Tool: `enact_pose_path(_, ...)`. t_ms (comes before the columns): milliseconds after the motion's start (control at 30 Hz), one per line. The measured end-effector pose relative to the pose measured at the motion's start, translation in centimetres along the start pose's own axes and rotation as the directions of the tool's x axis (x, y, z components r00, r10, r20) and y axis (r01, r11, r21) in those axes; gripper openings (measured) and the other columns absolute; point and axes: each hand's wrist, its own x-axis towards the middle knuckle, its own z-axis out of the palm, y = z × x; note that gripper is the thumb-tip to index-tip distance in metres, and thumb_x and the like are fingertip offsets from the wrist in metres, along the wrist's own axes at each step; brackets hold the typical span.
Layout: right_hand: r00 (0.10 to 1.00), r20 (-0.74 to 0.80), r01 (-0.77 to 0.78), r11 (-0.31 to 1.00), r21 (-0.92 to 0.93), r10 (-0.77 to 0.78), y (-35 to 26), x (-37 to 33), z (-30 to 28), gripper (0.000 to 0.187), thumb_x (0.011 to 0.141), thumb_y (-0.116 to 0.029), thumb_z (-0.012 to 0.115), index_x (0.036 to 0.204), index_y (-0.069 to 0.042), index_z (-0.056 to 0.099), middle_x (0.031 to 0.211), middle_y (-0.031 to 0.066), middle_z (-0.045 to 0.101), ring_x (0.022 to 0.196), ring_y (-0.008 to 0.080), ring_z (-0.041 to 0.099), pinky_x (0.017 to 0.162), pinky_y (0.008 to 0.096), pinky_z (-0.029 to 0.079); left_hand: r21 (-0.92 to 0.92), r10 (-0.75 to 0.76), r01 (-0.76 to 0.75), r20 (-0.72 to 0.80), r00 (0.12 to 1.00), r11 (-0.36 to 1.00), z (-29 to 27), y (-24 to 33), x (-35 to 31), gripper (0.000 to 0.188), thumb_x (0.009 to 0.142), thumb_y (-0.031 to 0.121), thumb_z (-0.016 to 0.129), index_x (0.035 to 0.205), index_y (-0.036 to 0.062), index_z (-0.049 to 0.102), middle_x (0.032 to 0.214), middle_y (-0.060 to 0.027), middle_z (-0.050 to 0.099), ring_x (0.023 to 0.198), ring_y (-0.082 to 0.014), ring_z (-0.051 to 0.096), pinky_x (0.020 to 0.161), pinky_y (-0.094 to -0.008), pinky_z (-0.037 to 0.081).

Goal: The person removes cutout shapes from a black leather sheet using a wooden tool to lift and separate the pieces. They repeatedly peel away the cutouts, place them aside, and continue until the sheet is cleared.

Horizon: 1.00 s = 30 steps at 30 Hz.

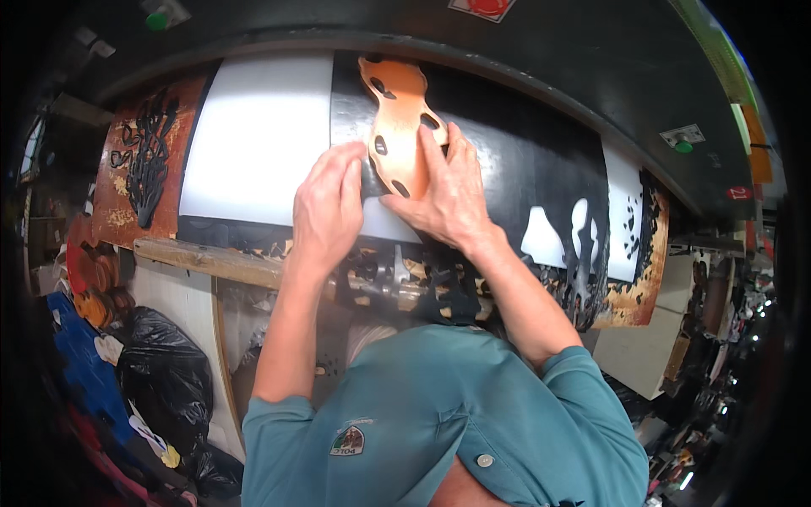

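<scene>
An orange, sole-shaped cutting die [404, 127] with a wavy rim and several dark oval openings lies on a black sheet [524, 152]. Over the die's near right part, my right hand [452, 190] grips it, with the thumb by its near end and the index finger stretched across its face. My left hand [328, 198] is at the die's left edge, fingers extended and close together, their tips at or very near the rim. Whether those tips touch it I cannot tell. Below my hands hang black sheet offcuts [405, 275] full of cut-out holes.
White board [258, 135] shows left of the black sheet. Black scraps [150, 160] lie on a worn brown board farther left. A dark machine beam [338, 38] with green buttons [683, 147] spans the far side. A wooden rail [207, 260] runs along the near edge.
</scene>
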Motion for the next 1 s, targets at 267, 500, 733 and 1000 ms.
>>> enact_pose_path(267, 0.999, 0.002, -0.039, 0.979, 0.199, 0.039, -1.8, 0.1, -1.2, 0.095, 0.061, -0.03, 0.091, 0.148, -0.007, 0.06, 0.152, 0.0305, 0.043, 0.132, 0.042, 0.05, 0.112, 0.0498, 0.045, 0.414, 0.263, -0.229, -0.027, 0.964, 0.881, 3.2, -6.6, -1.0, 0.044, 0.103, 0.01, 0.056, 0.144, -0.0053, 0.059, 0.16, -0.0222, 0.051, 0.152, -0.0388, 0.044, 0.126, -0.0552, 0.032)
enact_pose_path(500, 0.944, 0.277, -0.325, 0.34, 0.882, 0.181, 1.0, -4.0, -5.9, 0.097, 0.069, -0.014, 0.09, 0.155, 0.005, 0.049, 0.143, 0.0174, 0.06, 0.134, 0.025, 0.057, 0.116, 0.0368, 0.042, 0.366, 0.031, -0.058, 0.08, 0.996, 0.929, 2.2, -1.7, -4.1, 0.044, 0.105, 0.019, 0.064, 0.141, -0.0066, 0.063, 0.156, -0.0249, 0.054, 0.152, -0.0405, 0.044, 0.126, -0.0583, 0.029)
enact_pose_path(733, 0.944, 0.26, -0.303, 0.226, 0.926, 0.201, 1.2, -3.9, -5.0, 0.093, 0.073, -0.014, 0.087, 0.155, 0.006, 0.049, 0.145, 0.0184, 0.059, 0.134, 0.0254, 0.057, 0.117, 0.0375, 0.041, -0.302, 0.049, 0.033, 0.26, 0.964, 0.953, 4.8, 3.1, -4.1, 0.052, 0.096, 0.045, 0.076, 0.116, -0.003, 0.073, 0.155, -0.0286, 0.052, 0.152, -0.0495, 0.038, 0.126, -0.0551, 0.031)
enact_pose_path(1000, 0.952, 0.277, -0.28, 0.004, 0.96, 0.132, 4.0, -3.4, -5.5, 0.09, 0.074, -0.024, 0.081, 0.153, 0.006, 0.05, 0.135, 0.0168, 0.065, 0.121, 0.0228, 0.065, 0.11, 0.0338, 0.048, -0.021, 0.031, -0.031, 0.0, 1.0, 0.999, 4.5, 0.4, -5.5, 0.018, 0.087, 0.002, 0.071, 0.072, 0.0004, 0.06, 0.157, -0.0219, 0.053, 0.158, -0.0517, 0.028, 0.128, -0.0655, 0.015)
